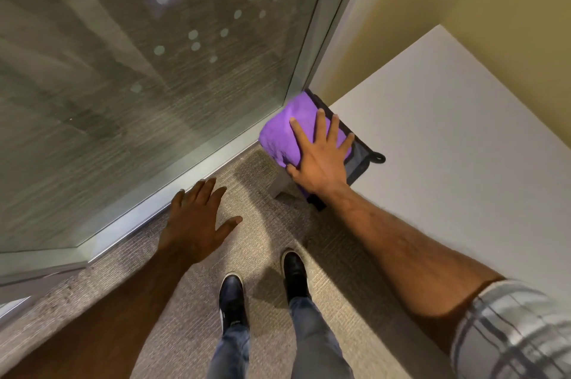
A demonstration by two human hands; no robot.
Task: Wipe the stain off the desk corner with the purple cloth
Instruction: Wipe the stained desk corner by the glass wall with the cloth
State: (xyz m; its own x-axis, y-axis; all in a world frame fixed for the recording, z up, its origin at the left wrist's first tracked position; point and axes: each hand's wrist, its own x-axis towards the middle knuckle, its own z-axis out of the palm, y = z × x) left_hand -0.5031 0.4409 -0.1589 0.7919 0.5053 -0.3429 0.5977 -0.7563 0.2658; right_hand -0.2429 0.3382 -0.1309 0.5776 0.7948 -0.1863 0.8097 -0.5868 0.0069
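Your right hand [321,159] lies flat, fingers spread, on the cloth [282,134] over the desk [448,143] corner, gripping nothing; bare desk to its right; glass wall [139,69] beyond; left hand [197,221] open, empty, above carpet [265,242].

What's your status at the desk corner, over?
Right hand flat on purple cloth, pressing desk corner. Left hand free, open. Stain hidden. Nothing obstructing.

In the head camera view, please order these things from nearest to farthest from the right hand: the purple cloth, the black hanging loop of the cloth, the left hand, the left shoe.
1. purple cloth: directly under the right hand, on the desk corner.
2. black hanging loop: just right of the hand, on the white desk.
3. left hand: lower left, over the carpet.
4. left shoe: bottom, on the floor.
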